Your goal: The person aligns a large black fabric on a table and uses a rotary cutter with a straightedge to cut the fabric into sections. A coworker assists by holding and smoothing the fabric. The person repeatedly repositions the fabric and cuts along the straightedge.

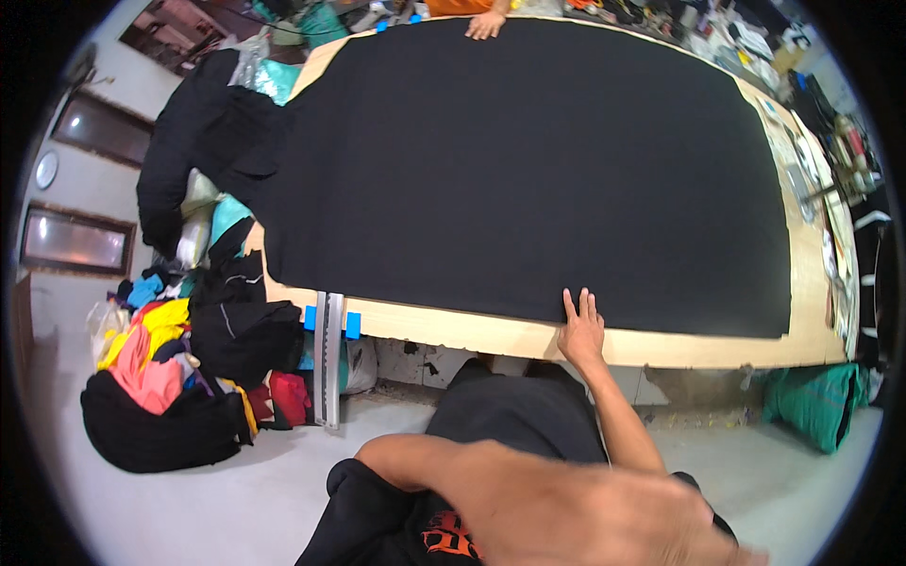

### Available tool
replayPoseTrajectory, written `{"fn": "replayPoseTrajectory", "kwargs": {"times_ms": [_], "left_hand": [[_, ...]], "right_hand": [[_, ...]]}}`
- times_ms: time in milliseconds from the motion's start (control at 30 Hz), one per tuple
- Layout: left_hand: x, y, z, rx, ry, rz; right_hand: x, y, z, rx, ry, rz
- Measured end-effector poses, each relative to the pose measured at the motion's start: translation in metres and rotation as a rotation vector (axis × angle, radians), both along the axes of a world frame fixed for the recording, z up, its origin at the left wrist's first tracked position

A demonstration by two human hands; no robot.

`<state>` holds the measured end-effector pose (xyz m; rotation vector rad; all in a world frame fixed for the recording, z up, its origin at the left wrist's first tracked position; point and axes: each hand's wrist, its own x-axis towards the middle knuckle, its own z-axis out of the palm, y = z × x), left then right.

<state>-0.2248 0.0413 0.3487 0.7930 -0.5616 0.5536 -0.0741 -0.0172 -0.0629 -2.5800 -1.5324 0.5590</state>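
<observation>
A wide sheet of black fabric [528, 170] lies spread over the pale wooden table [453, 327], with folds toward its left end. My right hand [581, 332] rests palm down at the fabric's near edge, its fingers stretched out onto the cloth. Bent across the front of my body, my left arm brings my left hand [642, 514] to the lower right, close to the view. It is smeared by motion, so its fingers and anything in them cannot be made out. Across the table, another person's hand [485, 24] lies on the fabric's far edge.
A bunched black cloth mass [212, 132] continues off the table's left end. Below it sit piled coloured cloths [151, 349]. A metal rail [327, 358] with blue fittings [352, 325] hangs at the near left edge. A green sack [810, 406] stands under the right end.
</observation>
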Motion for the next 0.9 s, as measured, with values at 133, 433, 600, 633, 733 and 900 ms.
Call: {"fn": "replayPoseTrajectory", "kwargs": {"times_ms": [133,433,600,633,733,900], "left_hand": [[0.001,-0.006,0.007,0.113,-0.157,0.166],[-0.130,0.080,-0.059,-0.162,-0.015,0.408],[-0.213,0.168,-0.150,-0.266,0.836,1.217],[-0.236,0.183,-0.175,-0.304,0.975,1.275],[-0.306,0.220,-0.252,-0.423,1.183,1.348],[-0.382,0.242,-0.342,-0.488,1.322,1.354]], "right_hand": [[0.013,0.019,0.007,-0.132,-0.034,0.048],[0.016,0.041,0.037,-0.187,0.014,-0.050],[0.004,0.016,0.049,-0.105,0.208,-0.324],[-0.002,0.006,0.046,-0.122,0.224,-0.308],[-0.029,-0.023,0.023,-0.364,0.394,-0.235],[-0.107,-0.052,-0.022,-0.634,0.661,-0.374]]}}
